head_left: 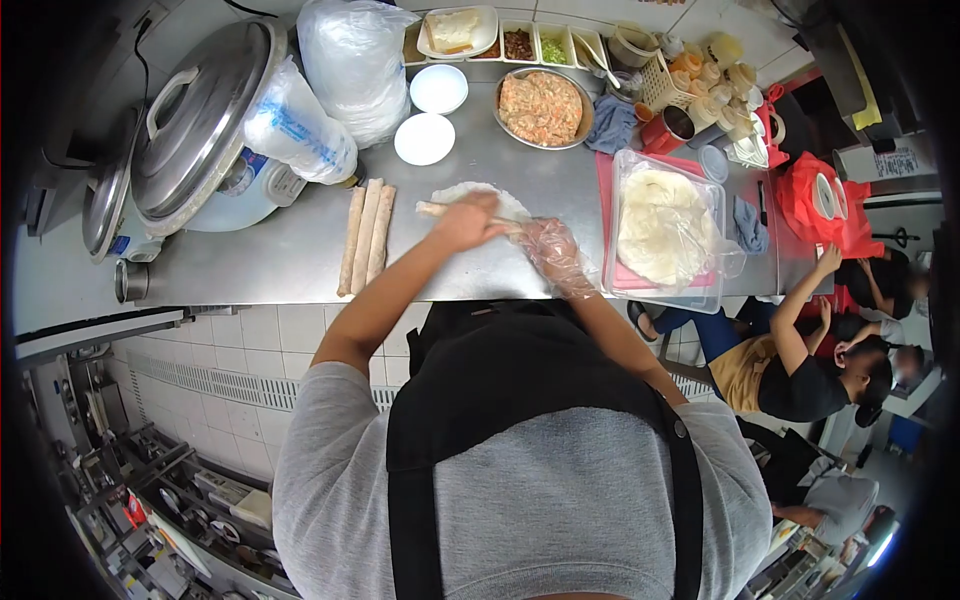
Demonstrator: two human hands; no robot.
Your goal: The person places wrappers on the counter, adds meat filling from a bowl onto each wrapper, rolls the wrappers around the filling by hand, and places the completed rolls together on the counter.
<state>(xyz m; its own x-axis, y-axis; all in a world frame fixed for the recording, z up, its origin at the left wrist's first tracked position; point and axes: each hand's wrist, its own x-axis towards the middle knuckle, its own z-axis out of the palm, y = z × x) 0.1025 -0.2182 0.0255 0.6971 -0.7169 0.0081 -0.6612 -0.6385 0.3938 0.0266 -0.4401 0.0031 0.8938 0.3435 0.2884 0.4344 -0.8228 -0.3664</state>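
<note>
A thin white round wrapper [505,205] lies on the steel counter, with a long pale roll [432,208] along its near side. My bare left hand [468,222] is over the middle of the roll, fingers curled onto it and slightly blurred. My right hand [552,250], in a clear plastic glove, holds the roll's right end. Three long pale rolls [367,238] lie side by side to the left. On the right, a clear plastic tub [722,210] holds soft white dough [660,225], partly under plastic film.
Orange-flecked filling [541,108] fills a metal bowl behind my hands. Two white bowls [425,138] stand beside a plastic bag [355,70]. Large lidded pots [205,120] are at left. Ingredient trays [553,45] line the back; bottles [705,85] stand right. Other people [800,370] are at right.
</note>
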